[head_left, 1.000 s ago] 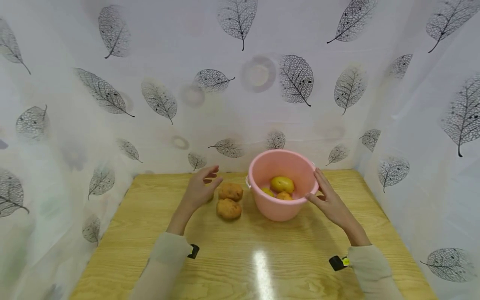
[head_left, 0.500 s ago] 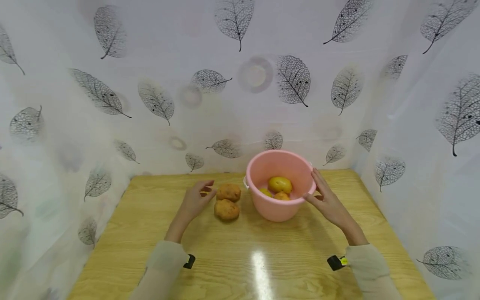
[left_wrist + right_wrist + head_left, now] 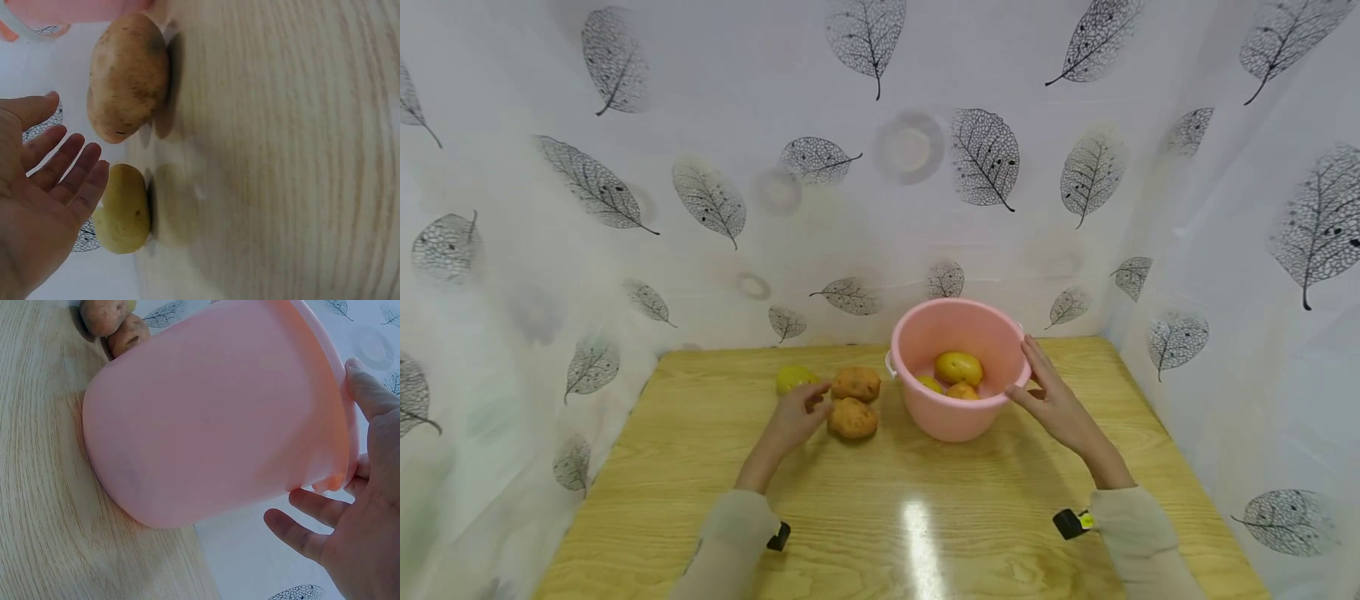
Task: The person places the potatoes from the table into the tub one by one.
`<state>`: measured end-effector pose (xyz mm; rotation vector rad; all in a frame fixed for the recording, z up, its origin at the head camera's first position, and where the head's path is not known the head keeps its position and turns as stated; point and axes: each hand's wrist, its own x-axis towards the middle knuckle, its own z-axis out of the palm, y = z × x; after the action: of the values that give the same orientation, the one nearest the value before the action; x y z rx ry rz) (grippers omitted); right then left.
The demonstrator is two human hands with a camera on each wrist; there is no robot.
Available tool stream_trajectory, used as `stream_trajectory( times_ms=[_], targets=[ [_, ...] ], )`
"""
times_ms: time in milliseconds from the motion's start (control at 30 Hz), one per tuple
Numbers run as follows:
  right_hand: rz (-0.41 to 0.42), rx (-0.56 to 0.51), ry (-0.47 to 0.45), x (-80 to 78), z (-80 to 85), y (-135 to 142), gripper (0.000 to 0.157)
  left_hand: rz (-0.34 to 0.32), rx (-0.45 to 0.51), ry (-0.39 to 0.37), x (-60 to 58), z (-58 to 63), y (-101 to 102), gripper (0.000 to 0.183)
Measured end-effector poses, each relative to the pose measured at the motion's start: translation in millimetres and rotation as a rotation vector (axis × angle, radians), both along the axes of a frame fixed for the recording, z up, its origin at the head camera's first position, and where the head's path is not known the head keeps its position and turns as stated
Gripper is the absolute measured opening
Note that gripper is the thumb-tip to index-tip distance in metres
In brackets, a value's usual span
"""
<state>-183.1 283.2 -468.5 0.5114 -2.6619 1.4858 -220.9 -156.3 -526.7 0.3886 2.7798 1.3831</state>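
Observation:
In the head view my left hand (image 3: 793, 419) reaches over the table with fingers slightly bent and nothing in them. Close to its fingertips lie two brown potatoes, a rear one (image 3: 856, 383) and a front one (image 3: 853, 418). A yellow-green potato (image 3: 795, 379) lies behind the hand, partly covered by it. The left wrist view shows the palm, with the yellow potato (image 3: 123, 209) just past the fingertips. My right hand (image 3: 1056, 408) holds the pink bucket (image 3: 951, 421) by its right rim, thumb at the front edge and fingers along the side.
Inside the bucket lie a large yellow potato (image 3: 958, 367), a brownish one (image 3: 962, 391) and another yellow one (image 3: 930, 383). A white handle end (image 3: 891, 364) sticks out at the bucket's left. A leaf-patterned curtain (image 3: 865, 225) closes off the table's (image 3: 850, 517) back and sides.
My left hand has come down and slightly toward me, uncovering the yellow-green potato behind it. The right hand stays at the bucket rim. The whole view has shifted slightly.

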Motion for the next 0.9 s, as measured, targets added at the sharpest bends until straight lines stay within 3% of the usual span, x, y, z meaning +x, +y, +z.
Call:
stream_trajectory(
  times_ms=[133,433,900],
  targets=[
    [0.007,-0.015,0.003,0.2,-0.9,1,0.082,-0.011,0.013,-0.039,1.7,-7.3,-1,0.047],
    [0.008,-0.018,0.002,-0.1,-1.2,0,0.082,-0.018,0.03,-0.019,2.4,-20.6,1,0.05],
    [0.005,-0.014,0.002,0.6,0.4,0,0.081,-0.052,0.043,-0.034,8.4,-28.3,9,0.05]
  ],
)
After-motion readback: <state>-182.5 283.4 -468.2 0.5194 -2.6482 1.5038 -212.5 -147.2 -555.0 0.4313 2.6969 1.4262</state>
